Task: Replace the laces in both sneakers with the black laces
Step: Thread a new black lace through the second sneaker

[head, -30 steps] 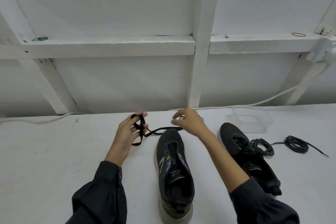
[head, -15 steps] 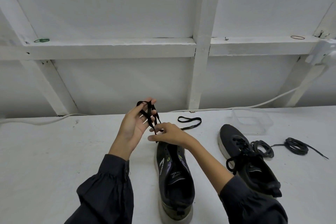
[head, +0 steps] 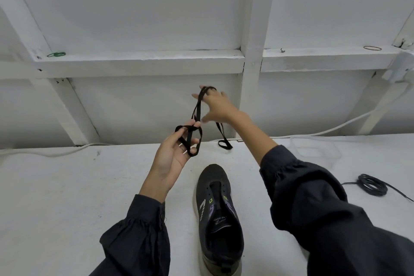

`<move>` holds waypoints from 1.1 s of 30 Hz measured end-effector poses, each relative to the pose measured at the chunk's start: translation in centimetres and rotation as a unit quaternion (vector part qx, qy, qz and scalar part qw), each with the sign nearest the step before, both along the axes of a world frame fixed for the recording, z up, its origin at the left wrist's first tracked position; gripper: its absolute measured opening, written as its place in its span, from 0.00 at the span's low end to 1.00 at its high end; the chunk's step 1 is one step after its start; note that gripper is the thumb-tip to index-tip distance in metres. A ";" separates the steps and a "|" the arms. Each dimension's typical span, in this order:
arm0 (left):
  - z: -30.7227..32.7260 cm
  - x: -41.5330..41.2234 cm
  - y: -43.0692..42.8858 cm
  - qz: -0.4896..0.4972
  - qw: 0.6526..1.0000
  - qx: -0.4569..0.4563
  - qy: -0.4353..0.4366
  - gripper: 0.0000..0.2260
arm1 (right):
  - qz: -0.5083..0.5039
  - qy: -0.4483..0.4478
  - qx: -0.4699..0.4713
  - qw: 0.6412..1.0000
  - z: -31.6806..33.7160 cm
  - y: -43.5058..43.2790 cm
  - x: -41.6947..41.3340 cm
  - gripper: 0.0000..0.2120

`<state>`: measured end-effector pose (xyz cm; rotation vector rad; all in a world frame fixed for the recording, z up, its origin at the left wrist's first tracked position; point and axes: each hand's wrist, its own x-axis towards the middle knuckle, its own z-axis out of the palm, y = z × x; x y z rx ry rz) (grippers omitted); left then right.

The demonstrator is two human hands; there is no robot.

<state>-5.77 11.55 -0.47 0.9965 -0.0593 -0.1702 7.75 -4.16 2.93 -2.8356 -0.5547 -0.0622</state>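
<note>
Sneaker lies toe away; left hand grip clamps black lace; right hand grip: cannot tell.

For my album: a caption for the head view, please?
Left hand holds loops of a flat black shoelace, right hand hooks it higher, above an unlaced black fabric sneaker.

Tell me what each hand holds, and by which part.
One black lace, in both hands. The left hand pinches its wound loops; the right hand carries the upper strand hooked over its fingertips.
</note>
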 end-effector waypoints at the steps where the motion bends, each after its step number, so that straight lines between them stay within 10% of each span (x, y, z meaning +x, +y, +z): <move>1: -0.2 0.1 -0.1 0.002 1.000 0.000 0.003 0.15 | 0.010 -0.022 -0.010 1.000 0.5 -0.1 0.2 0.41; 5: -0.9 0.1 -0.6 -0.003 1.000 0.010 0.014 0.15 | 0.034 -0.008 -0.006 0.999 -1.7 -0.5 0.0 0.35; 11: -2.2 0.5 -0.6 0.016 0.996 -0.021 0.085 0.12 | 0.036 0.272 -0.015 0.961 -7.6 -1.1 -3.3 0.19; 15: -3.0 0.9 -0.4 0.036 0.992 -0.043 0.109 0.13 | 0.029 0.304 0.233 0.923 -8.5 -1.5 -6.8 0.12; 21: -3.1 1.2 -0.6 0.052 0.992 -0.046 0.107 0.12 | 0.053 0.394 0.489 0.776 -8.9 -0.4 -11.8 0.12; 28: -3.5 0.5 0.0 0.043 0.993 0.061 0.094 0.12 | -0.041 0.324 0.540 0.776 -8.2 -0.1 -12.9 0.12; 33: -4.7 -0.1 1.4 0.042 0.986 0.095 0.128 0.13 | -0.127 0.218 0.686 0.682 -6.3 -2.8 -11.6 0.10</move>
